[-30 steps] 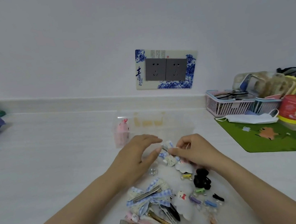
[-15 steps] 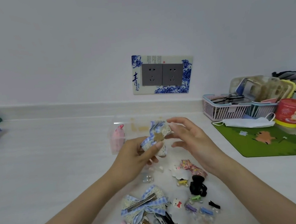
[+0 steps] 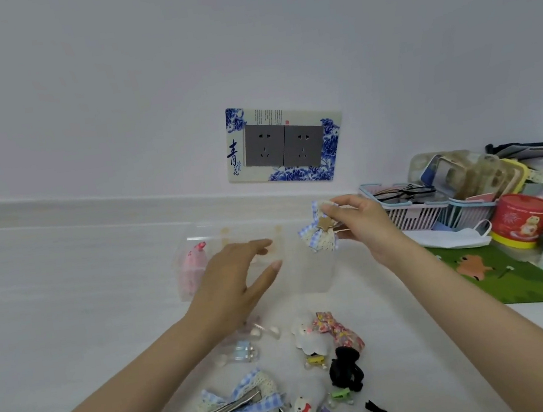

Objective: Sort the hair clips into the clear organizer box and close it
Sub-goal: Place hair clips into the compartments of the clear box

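Note:
My right hand (image 3: 366,228) pinches a small blue-checked bow clip (image 3: 318,234) with lace and a wooden star, held above the right end of the clear organizer box (image 3: 317,272). The box stands open on the white counter; a pink clip (image 3: 194,261) lies in its left compartment. My left hand (image 3: 235,283) hovers in front of the box's middle, fingers spread, holding nothing. A heap of hair clips lies nearer to me: a large blue-checked bow (image 3: 235,411), a black claw clip (image 3: 345,369), a floral bow (image 3: 338,330), a white cat clip (image 3: 303,409) and several small coloured clips.
At the right stand a pink basket (image 3: 412,211) with glasses, a white face mask (image 3: 450,237), a red tub (image 3: 520,218) and jars on a green mat (image 3: 500,279). A wall socket plate (image 3: 284,143) sits behind the box.
The small bow passed from my left hand to my right, which carried it up and right over the box. My left hand let go and opened.

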`<action>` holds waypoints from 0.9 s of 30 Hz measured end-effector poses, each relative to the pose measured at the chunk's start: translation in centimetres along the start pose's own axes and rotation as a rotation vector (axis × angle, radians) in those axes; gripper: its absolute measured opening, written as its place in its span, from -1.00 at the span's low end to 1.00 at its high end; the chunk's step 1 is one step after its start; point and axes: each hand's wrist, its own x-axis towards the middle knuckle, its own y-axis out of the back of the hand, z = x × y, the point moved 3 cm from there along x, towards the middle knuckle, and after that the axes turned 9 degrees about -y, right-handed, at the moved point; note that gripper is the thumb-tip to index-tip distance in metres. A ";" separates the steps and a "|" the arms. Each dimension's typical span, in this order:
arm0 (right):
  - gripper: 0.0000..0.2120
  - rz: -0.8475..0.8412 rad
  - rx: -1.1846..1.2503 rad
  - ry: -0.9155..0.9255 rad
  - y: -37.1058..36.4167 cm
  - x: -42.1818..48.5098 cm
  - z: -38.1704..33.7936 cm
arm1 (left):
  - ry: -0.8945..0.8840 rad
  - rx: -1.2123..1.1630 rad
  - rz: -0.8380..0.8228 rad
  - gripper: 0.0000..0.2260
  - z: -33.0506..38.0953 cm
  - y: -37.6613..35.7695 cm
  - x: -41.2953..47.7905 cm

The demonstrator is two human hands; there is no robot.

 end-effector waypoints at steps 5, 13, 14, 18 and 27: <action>-0.84 -0.037 -0.362 0.033 -0.4 3.1 0.9 | -0.058 0.116 -0.025 -0.44 -1.1 -0.6 -0.7; -0.73 -0.066 -0.686 0.315 -1.2 2.2 1.3 | -0.087 0.139 -0.030 -0.53 -1.2 -0.7 -0.9; -0.64 -0.081 -0.735 0.349 -1.1 1.6 1.5 | -0.090 0.143 -0.036 -0.53 -1.3 -0.8 -0.9; -0.47 -0.174 -1.034 0.420 -1.5 0.0 3.0 | -0.100 0.168 -0.063 -0.53 -1.3 -1.0 -0.9; -0.67 -0.068 -0.799 0.537 -0.2 -3.9 2.9 | -0.070 0.008 -0.161 -0.52 0.9 2.0 -1.4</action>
